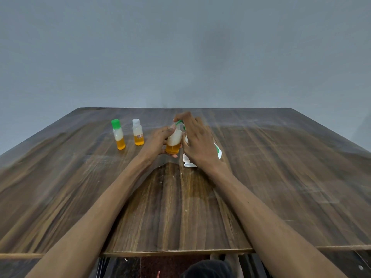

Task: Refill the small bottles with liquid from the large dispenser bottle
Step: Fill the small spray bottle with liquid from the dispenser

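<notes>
Two hands filling a small bottle at a pump dispenser on a wooden table.

The brown wood-grain table [281,177] carries everything. The large white dispenser bottle with green label and green pump [217,152] stands mid-table, mostly hidden behind the right hand [197,141], whose straight fingers press down on the pump top. The left hand [158,142] curls around a small clear uncapped bottle of orange liquid topped with white foam [173,142], held under the spout. To the left stand a green-capped small bottle [118,135] and a white-capped small bottle [138,133], close together.
</notes>
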